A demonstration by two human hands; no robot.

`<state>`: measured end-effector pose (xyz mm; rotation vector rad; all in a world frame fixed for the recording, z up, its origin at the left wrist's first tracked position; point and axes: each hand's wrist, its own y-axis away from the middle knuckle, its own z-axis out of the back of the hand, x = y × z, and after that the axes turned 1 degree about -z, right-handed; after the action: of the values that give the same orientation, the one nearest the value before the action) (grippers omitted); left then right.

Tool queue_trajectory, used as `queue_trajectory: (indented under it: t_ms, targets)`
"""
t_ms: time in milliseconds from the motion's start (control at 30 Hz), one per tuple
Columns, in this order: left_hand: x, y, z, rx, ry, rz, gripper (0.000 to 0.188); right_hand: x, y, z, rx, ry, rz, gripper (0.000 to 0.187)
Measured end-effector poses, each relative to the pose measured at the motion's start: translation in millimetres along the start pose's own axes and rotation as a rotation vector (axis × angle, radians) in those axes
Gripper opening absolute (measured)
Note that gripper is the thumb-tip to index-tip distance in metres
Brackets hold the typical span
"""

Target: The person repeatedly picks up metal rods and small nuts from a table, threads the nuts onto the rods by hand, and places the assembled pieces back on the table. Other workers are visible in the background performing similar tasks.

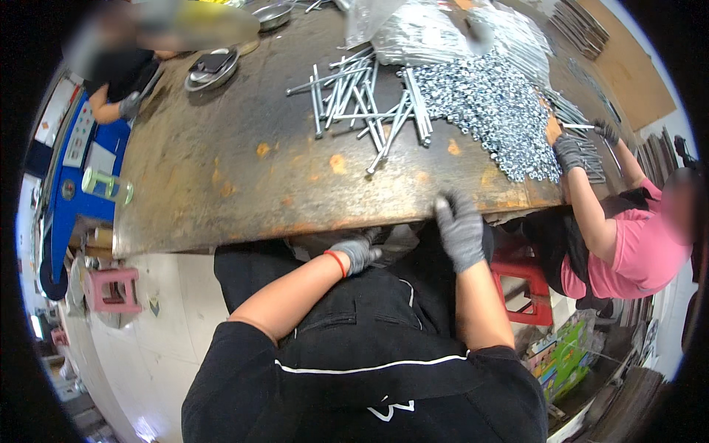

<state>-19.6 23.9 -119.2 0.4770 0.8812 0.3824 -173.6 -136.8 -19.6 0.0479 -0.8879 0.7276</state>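
The person's right hand [461,230], in a grey knitted glove, is at the near edge of the wide, worn, dark-brown table [251,170]. Its fingers are loosely bent and parted from the thumb, with nothing seen in them. At half past eight from it, the grey-gloved left hand [360,255], with a thin red band [337,260] at the wrist, is low over the lap beside crumpled clear plastic [399,242]; its fingers are curled, and whether they grip anything I cannot tell.

At eleven o'clock from the right hand, long silver metal bolts [354,88] lie crisscrossed on the table, untouched by either hand. At twelve o'clock spreads a heap of small shiny metal nuts [487,111], and beyond it a clear plastic bag [425,37] full of silver rods. At two o'clock, a co-worker in a pink shirt [639,251] has both grey-gloved hands [569,151] at the heap's right side. At ten o'clock, a round metal bowl [223,81] holds a dark object.
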Motion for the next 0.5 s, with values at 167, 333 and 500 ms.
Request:
queue_trajectory:
  t_ms: [167, 333, 500]
  targets:
    - [-84, 41, 59, 0.096, 0.009, -0.414, 0.033, -66, -100, 5, 0.027, 0.32, -0.31, 0.053]
    - [-101, -11, 124, -0.849, 0.039, -0.068, 0.038, -61, -158, 2, 0.063, 0.518, -0.413, 0.047]
    - [-81, -42, 140, -0.516, -0.179, 0.211, 0.042, -59, -147, -19, -0.033, 0.413, -0.28, 0.039]
